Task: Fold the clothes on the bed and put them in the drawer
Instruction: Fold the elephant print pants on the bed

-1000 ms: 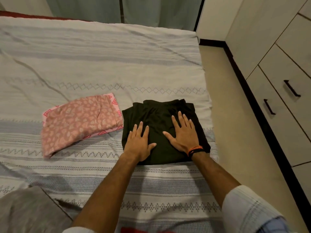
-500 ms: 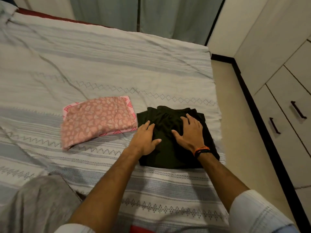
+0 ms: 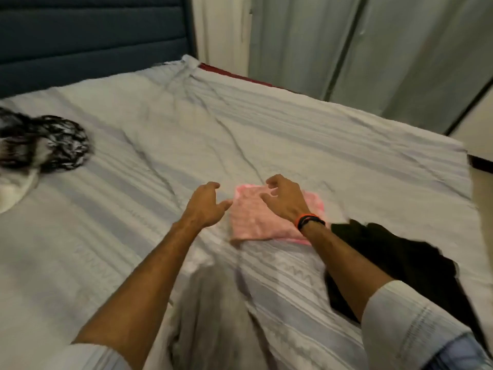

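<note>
At nine o'clock, a black-and-white patterned garment [image 3: 50, 145] lies bunched on the striped bed cover [image 3: 306, 134]. A grey garment [image 3: 213, 311] lies crumpled at six o'clock between the forearms. The left hand [image 3: 205, 206] reaches forward, fingers loosely curled, holding nothing. The right hand [image 3: 285, 201], wristbands [image 3: 309, 220] at its wrist, hovers over the folded pink cloth [image 3: 253, 220] with fingers spread and bent, gripping nothing. The folded dark garment [image 3: 394, 263] lies at four o'clock under the right forearm.
</note>
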`<state>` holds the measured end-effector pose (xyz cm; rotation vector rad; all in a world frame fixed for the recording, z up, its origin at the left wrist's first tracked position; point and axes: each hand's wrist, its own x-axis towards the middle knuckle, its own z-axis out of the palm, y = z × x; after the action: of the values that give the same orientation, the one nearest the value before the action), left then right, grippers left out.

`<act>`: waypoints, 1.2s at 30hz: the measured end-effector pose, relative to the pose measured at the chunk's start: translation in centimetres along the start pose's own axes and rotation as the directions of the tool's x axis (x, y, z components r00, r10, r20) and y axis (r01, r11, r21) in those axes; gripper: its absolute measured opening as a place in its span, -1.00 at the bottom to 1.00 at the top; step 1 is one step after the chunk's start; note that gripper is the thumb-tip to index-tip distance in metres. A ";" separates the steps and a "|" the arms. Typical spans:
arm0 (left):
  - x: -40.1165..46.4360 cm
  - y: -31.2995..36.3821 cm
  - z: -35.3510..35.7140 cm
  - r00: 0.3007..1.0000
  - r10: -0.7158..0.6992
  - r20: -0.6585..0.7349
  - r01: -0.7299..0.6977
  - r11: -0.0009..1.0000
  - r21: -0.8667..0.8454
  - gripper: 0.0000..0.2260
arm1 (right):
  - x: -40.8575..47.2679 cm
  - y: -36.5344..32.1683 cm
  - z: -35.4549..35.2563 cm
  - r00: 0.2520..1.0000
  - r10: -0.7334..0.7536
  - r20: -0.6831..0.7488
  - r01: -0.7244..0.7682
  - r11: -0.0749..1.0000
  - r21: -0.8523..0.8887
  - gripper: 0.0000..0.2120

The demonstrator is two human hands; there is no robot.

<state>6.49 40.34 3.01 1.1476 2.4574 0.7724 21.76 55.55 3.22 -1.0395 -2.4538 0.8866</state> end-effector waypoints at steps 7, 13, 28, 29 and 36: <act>-3.4 -16.8 -10.8 0.933 -0.317 -0.170 0.298 0.946 -0.129 -0.43 | 4.4 -15.9 14.5 0.946 -0.217 0.241 0.210 0.976 0.055 -0.67; -6.0 -31.9 -17.6 0.808 -0.537 -0.243 0.512 0.843 -0.164 -0.47 | 6.6 -27.3 28.2 0.818 -0.364 0.445 0.369 0.926 0.080 -0.68; 3.0 -51.4 -18.9 0.799 -0.324 -0.507 0.515 0.803 0.299 -0.32 | 20.6 -39.8 49.1 0.708 -0.536 0.460 0.665 0.726 -0.177 -0.32; 3.6 -52.1 -18.7 0.801 -0.327 -0.501 0.514 0.805 0.296 -0.31 | 21.4 -40.3 49.9 0.700 -0.559 0.445 0.679 0.714 -0.170 -0.27; 4.5 -54.3 -16.9 0.790 -0.319 -0.524 0.529 0.787 0.319 -0.29 | 23.8 -44.0 54.4 0.690 -0.659 0.298 0.705 0.705 -0.076 -0.31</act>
<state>-37.50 9.33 -15.88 0.4813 3.2461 0.3434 -45.42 26.69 -7.33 0.0323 -2.8358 0.5504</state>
